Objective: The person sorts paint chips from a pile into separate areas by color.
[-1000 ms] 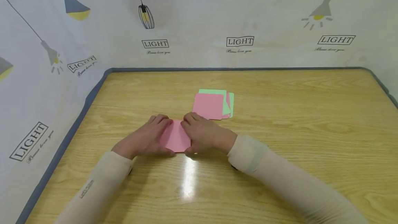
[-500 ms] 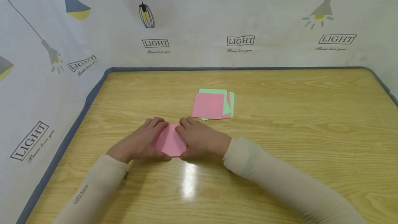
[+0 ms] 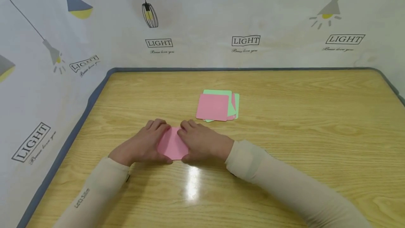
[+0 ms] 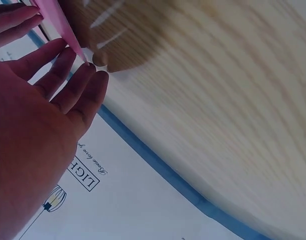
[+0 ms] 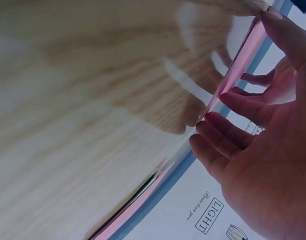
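Observation:
A pink square card (image 3: 173, 144) lies low over the wooden table between both hands, its side edges covered by them. My left hand (image 3: 143, 145) grips its left side, thumb at the near edge and fingers at the far corner. On the opposite side my right hand (image 3: 202, 141) holds it the same way. From the left wrist, the fingertips (image 4: 95, 80) of the left hand meet the edge of the pink card (image 4: 60, 25) close to the tabletop. In the right wrist view, the thumb and fingers of the right hand (image 5: 263, 130) span the card's edge (image 5: 238, 67).
Just beyond the right hand lies a loose pile of pink and green cards (image 3: 212, 106), a pink one on top. The wooden table (image 3: 300, 122) has a blue-grey edge (image 3: 240, 69). A white sheet printed with lamps (image 3: 202, 20) stands behind and at the sides.
Both hands have drawn the pink card slightly toward me and to the left, away from the pile, whose lower edge now shows. Over the last half second they have barely moved.

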A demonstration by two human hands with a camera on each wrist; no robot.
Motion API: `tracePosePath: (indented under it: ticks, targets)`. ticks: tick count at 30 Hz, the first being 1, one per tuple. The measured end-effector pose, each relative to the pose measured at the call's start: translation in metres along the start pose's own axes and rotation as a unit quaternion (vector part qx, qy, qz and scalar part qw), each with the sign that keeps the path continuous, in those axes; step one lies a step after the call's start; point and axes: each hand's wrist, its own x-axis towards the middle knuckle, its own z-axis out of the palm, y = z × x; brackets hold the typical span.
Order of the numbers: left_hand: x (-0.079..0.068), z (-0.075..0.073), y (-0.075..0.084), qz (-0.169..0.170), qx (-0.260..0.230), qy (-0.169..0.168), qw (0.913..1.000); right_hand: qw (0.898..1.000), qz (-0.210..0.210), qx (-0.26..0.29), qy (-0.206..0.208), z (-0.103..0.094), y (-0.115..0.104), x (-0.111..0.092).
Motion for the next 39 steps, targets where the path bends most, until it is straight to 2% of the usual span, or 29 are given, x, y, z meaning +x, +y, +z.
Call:
tracePosePath:
  ticks: [15,18,22,27,32,39]
  targets:
    - [0.007,-0.001,0.005,-0.017,0.003,-0.023,0.9996,1.0,0.008,0.006,-0.009,-0.001,0.002,-0.005]
    - [0.011,-0.002,0.007,-0.006,0.007,-0.019,0.9998,1.0,0.007,0.004,-0.008,-0.001,0.005,-0.007]
    - [0.02,-0.004,0.011,0.029,0.009,0.005,0.9995,1.0,0.016,0.012,-0.006,-0.005,0.014,-0.013]
    - [0.036,-0.011,0.02,0.053,-0.005,0.014,0.9985,0.999,0.041,0.032,0.005,-0.018,0.033,-0.024]
    - [0.062,-0.015,0.029,0.073,-0.014,0.015,0.9971,0.996,0.075,0.051,0.025,-0.031,0.057,-0.035]
    - [0.1,-0.017,0.038,0.059,-0.003,0.002,0.9982,0.99,0.122,0.059,0.035,-0.03,0.088,-0.043]
